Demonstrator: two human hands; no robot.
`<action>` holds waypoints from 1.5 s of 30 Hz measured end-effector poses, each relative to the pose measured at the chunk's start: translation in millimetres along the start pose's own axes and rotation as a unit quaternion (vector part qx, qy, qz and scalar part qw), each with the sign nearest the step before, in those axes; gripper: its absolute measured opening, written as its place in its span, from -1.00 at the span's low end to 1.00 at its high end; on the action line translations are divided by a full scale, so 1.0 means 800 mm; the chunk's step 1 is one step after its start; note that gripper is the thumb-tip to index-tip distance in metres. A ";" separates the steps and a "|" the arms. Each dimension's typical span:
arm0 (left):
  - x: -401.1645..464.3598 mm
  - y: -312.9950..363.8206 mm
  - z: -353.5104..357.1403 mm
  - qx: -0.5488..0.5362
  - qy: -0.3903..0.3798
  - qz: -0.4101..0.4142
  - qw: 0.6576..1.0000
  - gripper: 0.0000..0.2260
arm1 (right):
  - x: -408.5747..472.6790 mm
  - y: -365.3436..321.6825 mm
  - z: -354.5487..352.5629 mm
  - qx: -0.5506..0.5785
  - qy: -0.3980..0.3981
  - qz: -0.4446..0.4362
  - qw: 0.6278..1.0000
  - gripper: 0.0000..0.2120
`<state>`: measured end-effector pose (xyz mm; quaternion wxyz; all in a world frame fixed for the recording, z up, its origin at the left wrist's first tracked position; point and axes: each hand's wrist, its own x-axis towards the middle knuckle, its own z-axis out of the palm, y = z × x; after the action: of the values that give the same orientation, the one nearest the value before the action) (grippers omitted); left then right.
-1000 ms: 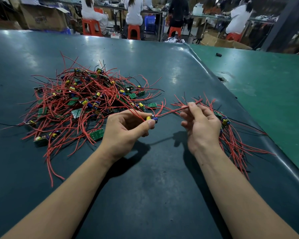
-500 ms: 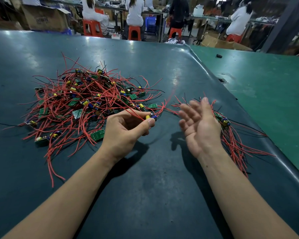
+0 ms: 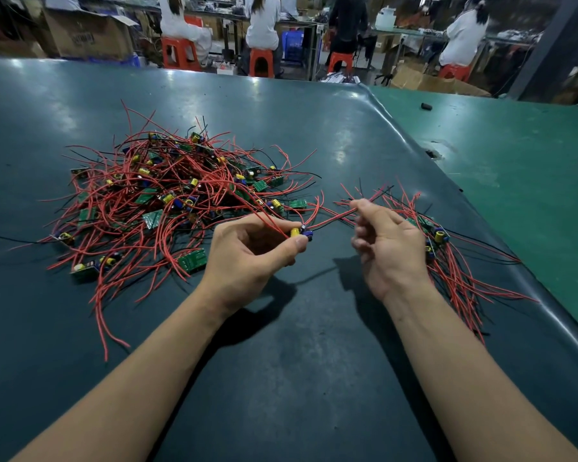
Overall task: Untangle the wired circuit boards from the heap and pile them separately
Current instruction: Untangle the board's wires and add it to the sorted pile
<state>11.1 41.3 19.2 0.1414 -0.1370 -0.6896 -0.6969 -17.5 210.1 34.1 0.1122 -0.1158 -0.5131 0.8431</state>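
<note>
Left hand (image 3: 251, 255) pinches one circuit board (image 3: 301, 233) by thumb and fingertips beside the heap (image 3: 167, 201) — right hand (image 3: 386, 241) pinches its red wire (image 3: 334, 220), likely drawing it taut toward the sorted pile (image 3: 447, 261).

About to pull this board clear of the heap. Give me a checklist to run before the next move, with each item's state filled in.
1. Left hand holds the board by its yellow and blue parts: ok.
2. Right hand pinches the red wire that runs from that board: ok.
3. Wire free of the heap: not ok, another red strand from the heap runs to the held board.
4. The board's other wires traced: cannot tell, they are lost among the strands.
5. Separate pile within reach, just beyond the right hand: ok.
6. Bare table in front to work over: ok.
</note>
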 end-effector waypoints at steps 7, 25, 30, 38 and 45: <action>-0.002 0.005 -0.002 -0.038 0.028 0.010 0.999 -0.91 | 0.011 0.002 -0.007 -0.041 0.101 -0.171 0.979 -0.84; 0.000 0.003 -0.002 -0.013 0.037 0.005 0.999 -0.90 | -0.025 0.028 0.013 -0.097 -0.212 0.023 0.972 -0.88; -0.001 0.004 0.002 -0.007 0.003 0.001 1.000 -0.87 | -0.019 0.021 0.008 -0.091 -0.175 0.008 0.980 -0.92; -0.006 0.009 0.000 -0.024 0.018 0.031 0.999 -0.86 | 0.005 -0.001 -0.006 -0.002 0.008 -0.061 0.998 -0.85; 0.001 -0.001 -0.003 0.055 0.161 0.075 0.983 -0.87 | 0.015 -0.015 -0.021 -0.011 0.091 -0.124 0.988 -0.95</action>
<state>10.5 38.5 18.8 0.3098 -0.0670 -0.6828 -0.6583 -22.9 233.3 36.1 0.2604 -0.1287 -0.5202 0.8032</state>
